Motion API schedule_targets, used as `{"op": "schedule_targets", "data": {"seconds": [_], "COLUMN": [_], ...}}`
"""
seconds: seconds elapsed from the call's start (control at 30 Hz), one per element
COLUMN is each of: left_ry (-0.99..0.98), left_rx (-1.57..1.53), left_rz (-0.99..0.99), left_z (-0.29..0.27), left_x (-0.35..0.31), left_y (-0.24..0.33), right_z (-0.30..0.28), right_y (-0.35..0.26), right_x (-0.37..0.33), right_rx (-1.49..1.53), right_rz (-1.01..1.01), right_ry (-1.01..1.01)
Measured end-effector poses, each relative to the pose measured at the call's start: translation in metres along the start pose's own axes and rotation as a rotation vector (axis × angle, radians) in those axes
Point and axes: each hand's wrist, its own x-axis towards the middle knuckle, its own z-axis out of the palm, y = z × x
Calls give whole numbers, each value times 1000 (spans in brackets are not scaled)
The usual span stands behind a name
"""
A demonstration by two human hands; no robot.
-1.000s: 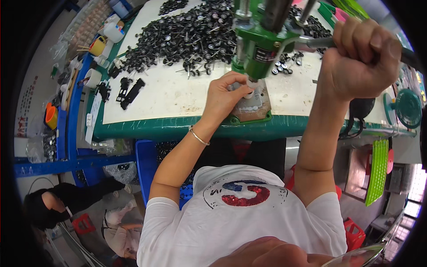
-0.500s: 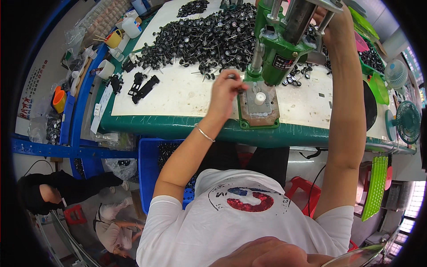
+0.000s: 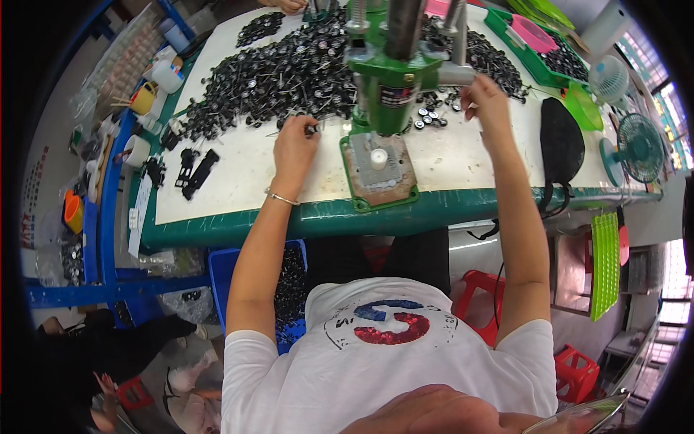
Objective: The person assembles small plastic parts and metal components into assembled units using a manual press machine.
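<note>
Leftward from the green press (image 3: 394, 116), the left hand (image 3: 295, 150) has moved to the wheel pile's (image 3: 289, 69) near edge, fingers clamped on a small dark piece (image 3: 311, 130). Right hand (image 3: 486, 108) has come to the press's right near its lever (image 3: 457, 74), curled; grip unclear. White tabletop (image 3: 463, 166) lies open either side of the press, reaching the green edge (image 3: 303, 217).

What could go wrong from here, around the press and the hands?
A finger near the white round piece might be pinched if the head of the green press came down. The left hand, a small dark part at its fingertips, is beside the wheel pile, whose thin rods might prick it. The right hand could scatter the loose wheels nearby.
</note>
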Motion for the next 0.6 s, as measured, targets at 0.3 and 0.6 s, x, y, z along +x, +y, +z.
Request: {"op": "schedule_targets", "data": {"seconds": [0.3, 0.6], "left_ry": [-42, -181], "left_rx": [-516, -949], "left_rz": [-175, -448], "left_z": [-3, -28], "left_x": [-16, -29], "left_y": [18, 38], "right_z": [19, 28], "right_y": [58, 55], "right_x": [-42, -44], "right_rx": [-848, -946], "right_rz": [-234, -250], "right_ry": [-210, -251]}}
